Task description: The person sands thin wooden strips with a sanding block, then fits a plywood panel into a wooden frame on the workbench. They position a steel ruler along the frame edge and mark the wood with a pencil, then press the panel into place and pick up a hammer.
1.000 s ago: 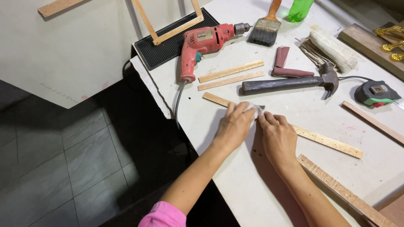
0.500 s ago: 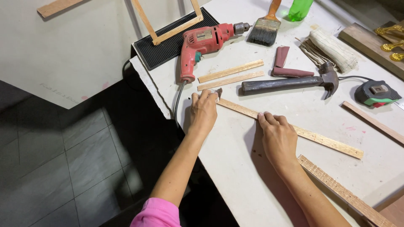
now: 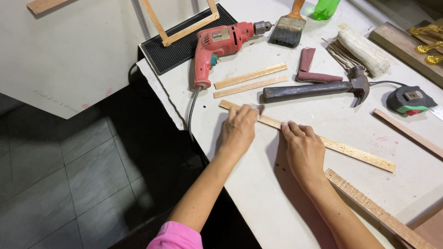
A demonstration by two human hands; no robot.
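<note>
Our left hand (image 3: 237, 131) lies over the near end of the long wooden strip (image 3: 355, 151), its grip closed on a small grey piece (image 3: 255, 108), probably sandpaper, pressed onto the wood. Our right hand (image 3: 303, 150) rests just beside it, fingertips (image 3: 291, 127) flat on the strip's edge, open and pinning rather than clasping. The strip runs slantwise across the white table (image 3: 323, 110) from near the front corner toward the right.

Beyond the hands lie two shorter wooden slats (image 3: 251, 80) side by side, and next to them a claw hammer (image 3: 318, 87) with a dark handle. Past these we see a red electric drill (image 3: 221, 44), its cord dropping over the table edge, a wide paintbrush (image 3: 287, 30), folded reddish sandpaper (image 3: 310, 69), a roll of cloth (image 3: 364, 50) and a green-and-black tape measure (image 3: 410, 100). A black ribbed mat (image 3: 184, 44) carries a light wooden frame (image 3: 184, 27). Near our right forearm a rougher batten (image 3: 374, 210) lies parallel to the strip, and a thin strip (image 3: 408, 131) sits at the right edge.

The tabletop is pale, scuffed and flecked with faint pink marks. A second light panel (image 3: 69, 55) stands to the left, separated by a dark gap, and below it grey floor tiles (image 3: 69, 175) show.
</note>
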